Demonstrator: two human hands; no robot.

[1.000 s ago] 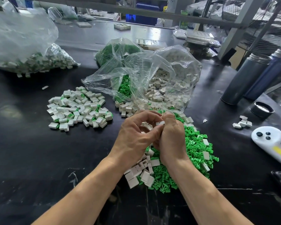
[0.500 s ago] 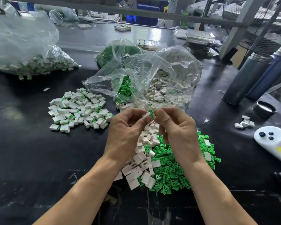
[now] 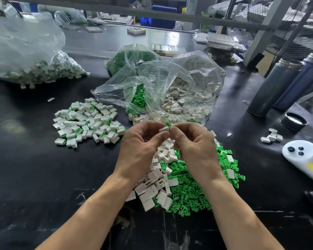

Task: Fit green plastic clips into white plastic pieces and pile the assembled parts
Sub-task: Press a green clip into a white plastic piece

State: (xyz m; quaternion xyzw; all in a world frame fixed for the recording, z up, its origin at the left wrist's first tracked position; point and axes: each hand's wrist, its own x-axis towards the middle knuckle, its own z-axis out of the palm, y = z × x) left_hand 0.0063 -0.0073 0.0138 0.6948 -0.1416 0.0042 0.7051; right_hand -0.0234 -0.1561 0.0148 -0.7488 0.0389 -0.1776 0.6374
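Now the left hand (image 3: 141, 150) pinches a white piece (image 3: 163, 128) and the right hand (image 3: 193, 148) pinches a green clip (image 3: 168, 124), both touching above the loose heap, at 12 o'clock from the wrists. Best to square the clip, then press straight. The piece looks small and boxy, the clip pronged. Finished parts (image 3: 87, 121) lie at 10 o'clock.

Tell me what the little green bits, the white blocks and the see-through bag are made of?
The green clips look like hard plastic: bright even color, sharp molded prongs. The white pieces look like hard plastic too, matte, with crisp molded edges and slots. The clear bag looks like thin soft plastic film: see-through, crinkled, with shiny creases. The two bottles at the right might be metal, judging by their dull sheen.
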